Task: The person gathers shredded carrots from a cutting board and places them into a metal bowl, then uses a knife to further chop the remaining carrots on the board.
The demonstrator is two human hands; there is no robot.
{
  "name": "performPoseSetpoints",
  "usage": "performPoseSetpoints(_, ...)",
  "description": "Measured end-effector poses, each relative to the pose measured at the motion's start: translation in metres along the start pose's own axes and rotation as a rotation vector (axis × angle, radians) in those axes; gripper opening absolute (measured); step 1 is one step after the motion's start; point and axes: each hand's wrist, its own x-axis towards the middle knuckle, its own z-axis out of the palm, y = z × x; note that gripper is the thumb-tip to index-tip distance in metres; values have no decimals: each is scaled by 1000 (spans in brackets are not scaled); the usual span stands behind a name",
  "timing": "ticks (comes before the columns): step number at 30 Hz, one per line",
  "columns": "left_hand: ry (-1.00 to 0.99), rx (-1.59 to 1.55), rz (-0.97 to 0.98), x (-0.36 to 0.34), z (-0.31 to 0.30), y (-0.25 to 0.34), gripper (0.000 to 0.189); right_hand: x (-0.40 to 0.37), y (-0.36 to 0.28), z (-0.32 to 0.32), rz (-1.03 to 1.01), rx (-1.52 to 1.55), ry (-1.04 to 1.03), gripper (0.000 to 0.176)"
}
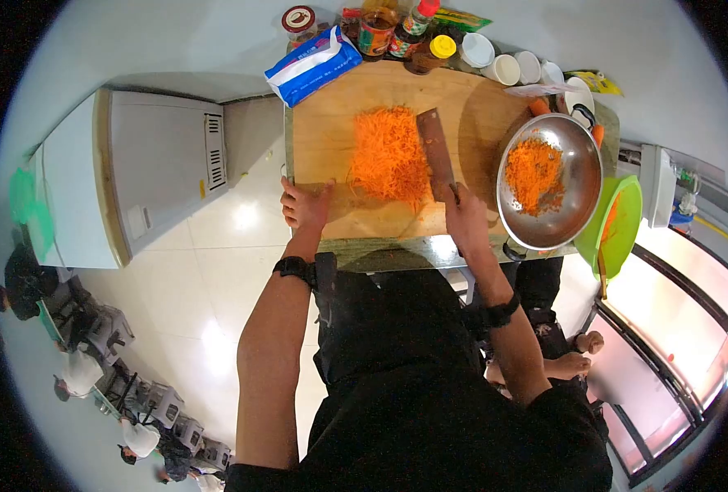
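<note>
My right hand (467, 220) is closed around the handle of a cleaver (436, 148), whose broad blade lies along the right side of a pile of shredded carrot (387, 154). The pile sits on a wooden cutting board (323, 131). At the board's left edge rests my left hand (305, 203), its fingers over the edge and the thumb apart, with nothing in it. Right of the cleaver stands a metal wok (573, 215) with finely cut carrot (534, 174) inside.
A green basin (633, 217) with carrot in it is beside the wok. Sauce bottles (376, 34), a blue-and-white tissue pack (314, 67) and white cups (505, 70) line the far edge. A white refrigerator (163, 164) stands left. Another person's hands (579, 354) show at lower right.
</note>
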Motion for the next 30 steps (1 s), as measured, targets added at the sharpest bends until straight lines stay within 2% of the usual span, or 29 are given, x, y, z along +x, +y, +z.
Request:
performPoseSetpoints(4, 13, -17, -10, 4, 4, -1, 124, -13, -14, 22, 75, -152, -57, 29)
performPoseSetpoints(6, 12, -31, -25, 8, 9, -4, 124, -13, -13, 45, 164, -185, -8, 26)
performPoseSetpoints(8, 203, -28, 31, 9, 20, -7, 128, -5, -14, 55, 156, -135, -22, 24)
performPoseSetpoints(9, 208, -27, 27, 7, 15, -5, 128, 2, -12, 64, 168, -154, -53, 24)
performPoseSetpoints(11, 61, -29, -20, -3, 3, 2, 124, 10, -12, 66, 193, -173, -78, 25)
performPoseSetpoints(13, 18, -58, -27, -9, 6, -13, 124, 2, -24, 53, 307, -92, -138, 26)
performPoseSetpoints(14, -5, -100, -4, -3, 6, -11, 124, 3, -26, 45, 302, -87, -132, 26)
performPoseSetpoints(16, 5, -67, -28, 2, 8, -6, 124, -1, -21, 27, 125, -189, -109, 27)
performPoseSetpoints(18, 5, -25, -65, 3, 9, -10, 124, -3, -18, 23, 126, -240, -103, 27)
performPoseSetpoints(20, -71, -60, -69, 1, 5, -10, 123, -6, -15, 2, 135, -330, -244, 29)
performPoseSetpoints(21, -73, -62, -73, -2, 2, -8, 123, -4, -8, 11, 134, -333, -248, 29)
performPoseSetpoints(23, -55, -52, -46, -1, -4, 2, 121, 10, 13, 42, 81, -278, -115, 32)
performPoseSetpoints(26, -33, -39, -39, -6, -6, 6, 122, 17, 18, 50, 108, -278, -126, 35)
performPoseSetpoints(30, -58, -36, -43, -1, -13, 10, 125, 24, -3, 28, 123, -289, -146, 34)
